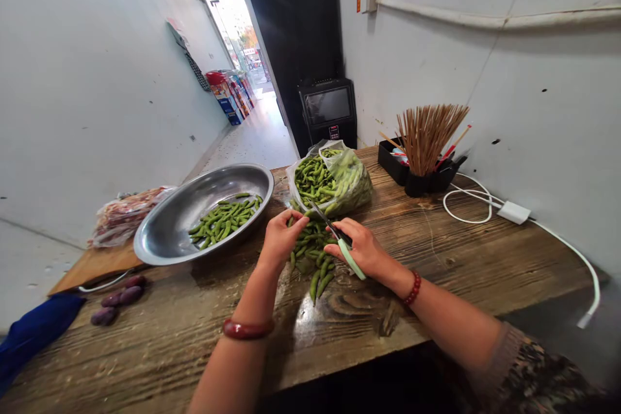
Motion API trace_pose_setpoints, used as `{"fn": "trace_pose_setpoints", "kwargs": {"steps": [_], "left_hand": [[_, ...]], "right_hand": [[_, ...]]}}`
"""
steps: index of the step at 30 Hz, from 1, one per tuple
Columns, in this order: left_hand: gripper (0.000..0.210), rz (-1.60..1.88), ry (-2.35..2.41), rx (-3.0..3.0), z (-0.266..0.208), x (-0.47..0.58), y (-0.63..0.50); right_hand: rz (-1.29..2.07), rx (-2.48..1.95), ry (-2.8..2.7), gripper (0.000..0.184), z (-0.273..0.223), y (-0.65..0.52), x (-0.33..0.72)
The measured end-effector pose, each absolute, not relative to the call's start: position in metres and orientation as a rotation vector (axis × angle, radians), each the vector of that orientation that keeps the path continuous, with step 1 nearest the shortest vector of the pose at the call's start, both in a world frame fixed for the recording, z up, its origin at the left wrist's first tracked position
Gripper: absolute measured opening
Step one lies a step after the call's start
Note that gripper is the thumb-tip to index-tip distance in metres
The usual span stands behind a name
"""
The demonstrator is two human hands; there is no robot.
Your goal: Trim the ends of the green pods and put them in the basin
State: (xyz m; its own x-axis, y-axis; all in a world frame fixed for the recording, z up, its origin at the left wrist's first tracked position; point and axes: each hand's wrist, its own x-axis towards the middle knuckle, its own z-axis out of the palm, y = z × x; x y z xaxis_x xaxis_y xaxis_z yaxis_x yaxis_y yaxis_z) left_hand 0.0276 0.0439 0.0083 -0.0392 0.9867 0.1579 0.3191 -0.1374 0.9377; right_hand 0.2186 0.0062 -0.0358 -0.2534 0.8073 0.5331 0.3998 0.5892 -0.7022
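Observation:
My right hand (361, 247) is wrapped round a pair of scissors (350, 261) with a pale green handle. The dark blades point up and left toward my left hand (285, 238). Thumb and fingers of that left hand pinch a green soybean pod, mostly covered by the fingertips. Under both hands lies a loose pile of soybean pods (321, 265) on the table. Just beyond them, a clear plastic bag (356, 184) full of pods stands with its mouth open. To the left, a wide steel basin (167, 223) holds more pods on its bottom.
On the wooden table (460, 272), several purple, potato-like pieces (130, 295) lie at left near a blue cloth (41, 326). A bagged pinkish item (129, 215) sits behind the basin on a wooden board (104, 265). Back right are bundled sticks (429, 142) and a white cable (565, 242).

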Motion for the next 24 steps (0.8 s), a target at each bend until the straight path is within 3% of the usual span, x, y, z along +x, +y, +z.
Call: {"fn": "trace_pose_setpoints", "kwargs": {"steps": [8,16,24], "left_hand": [[0.03,1.194,1.088,1.022,0.001,0.018,0.001],[0.025,1.169,1.062,1.092,-0.004,0.026,-0.006],[0.023,1.162,1.081,1.244,-0.01,0.025,-0.006]], "right_hand": [[0.584,-0.964,-1.954,0.041,-0.037,0.003,0.219],[0.584,-0.997,-2.123,0.053,-0.03,-0.005,0.22],[0.558,-0.944,-2.144,0.052,-0.032,-0.005,0.22]]}}
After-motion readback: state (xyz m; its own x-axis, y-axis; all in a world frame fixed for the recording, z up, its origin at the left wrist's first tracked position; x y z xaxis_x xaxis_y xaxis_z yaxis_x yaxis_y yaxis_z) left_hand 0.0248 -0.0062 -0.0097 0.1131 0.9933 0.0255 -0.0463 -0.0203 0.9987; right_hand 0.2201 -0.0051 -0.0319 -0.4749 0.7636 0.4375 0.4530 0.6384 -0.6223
